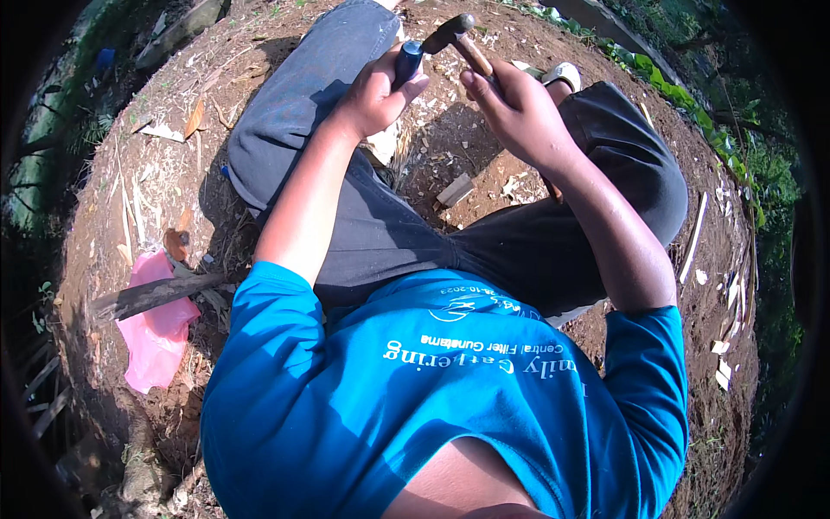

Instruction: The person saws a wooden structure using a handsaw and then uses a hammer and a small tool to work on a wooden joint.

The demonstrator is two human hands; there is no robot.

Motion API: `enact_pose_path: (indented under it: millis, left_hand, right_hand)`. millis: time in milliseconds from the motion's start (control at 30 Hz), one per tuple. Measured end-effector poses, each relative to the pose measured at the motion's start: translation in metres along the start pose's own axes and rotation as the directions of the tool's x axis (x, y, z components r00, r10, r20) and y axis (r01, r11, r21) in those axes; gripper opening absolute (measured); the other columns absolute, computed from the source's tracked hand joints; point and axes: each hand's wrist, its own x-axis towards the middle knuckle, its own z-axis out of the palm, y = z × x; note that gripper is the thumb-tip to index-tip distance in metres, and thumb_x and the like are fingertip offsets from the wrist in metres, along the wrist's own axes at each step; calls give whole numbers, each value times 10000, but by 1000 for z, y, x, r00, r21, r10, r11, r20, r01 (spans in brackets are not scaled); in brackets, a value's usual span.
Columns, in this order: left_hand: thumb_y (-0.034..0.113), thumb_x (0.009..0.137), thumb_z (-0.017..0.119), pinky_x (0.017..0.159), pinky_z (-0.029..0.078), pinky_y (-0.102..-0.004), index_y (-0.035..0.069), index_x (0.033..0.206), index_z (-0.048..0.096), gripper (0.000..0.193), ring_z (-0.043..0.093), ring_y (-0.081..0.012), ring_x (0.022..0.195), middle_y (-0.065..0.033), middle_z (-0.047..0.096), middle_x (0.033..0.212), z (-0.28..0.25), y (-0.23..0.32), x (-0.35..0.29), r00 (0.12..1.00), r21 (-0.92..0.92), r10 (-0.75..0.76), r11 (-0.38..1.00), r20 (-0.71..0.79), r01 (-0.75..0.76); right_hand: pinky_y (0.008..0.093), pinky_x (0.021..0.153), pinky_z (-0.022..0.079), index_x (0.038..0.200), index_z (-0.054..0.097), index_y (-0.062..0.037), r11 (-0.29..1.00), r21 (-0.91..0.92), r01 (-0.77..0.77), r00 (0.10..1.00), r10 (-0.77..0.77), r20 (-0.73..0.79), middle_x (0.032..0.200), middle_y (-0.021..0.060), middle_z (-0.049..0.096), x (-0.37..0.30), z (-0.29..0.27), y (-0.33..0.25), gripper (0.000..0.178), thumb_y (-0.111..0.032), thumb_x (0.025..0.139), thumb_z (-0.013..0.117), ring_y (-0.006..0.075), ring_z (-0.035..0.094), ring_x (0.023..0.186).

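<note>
My left hand (374,95) is closed around the dark blue handle of what looks like a chisel (408,63). The handle's top end points up toward me, and its blade is hidden below the fist. In my right hand (525,108) is a hammer (474,54), gripped by its wooden handle. The dark metal hammer head is just right of the chisel handle's top, close to it. Beneath my left hand, between my legs, a pale piece of wood (383,147) shows in part. A small wood block (455,190) lies on the ground between my thighs.
Wood chips (450,130) litter the brown soil. At my left lie a pink plastic bag (156,346), a dark wooden stick (160,296) across it, and dry leaves (194,118). My bent legs frame the work spot. Pale wood strips (694,238) lie at the right. Green plants (666,86) edge the ground.
</note>
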Motion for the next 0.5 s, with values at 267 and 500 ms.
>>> enact_pose_path:
  millis: [267, 500]
  left_hand:
    - [218, 975, 682, 716, 468, -300, 68, 984, 575, 184, 561, -109, 761, 11, 567, 806, -4, -6, -12, 986, -300, -166, 942, -19, 153]
    - [245, 958, 669, 768, 481, -379, 51, 1039, 573, 231, 587, -243, 796, -82, 592, 854, 11, 16, -4, 999, 49, 16, 999, 47, -18]
  right_hand:
    - [205, 494, 306, 1002, 598, -63, 847, 530, 43, 998, -12, -62, 667, -70, 472, -15, -29, -19, 340, -387, 1089, 544, 6, 410, 541]
    - [239, 575, 367, 959, 600, -68, 801, 594, -71, 996, 88, 0, 739, -59, 530, -22, -45, -39, 269, -310, 1075, 580, 47, 470, 653]
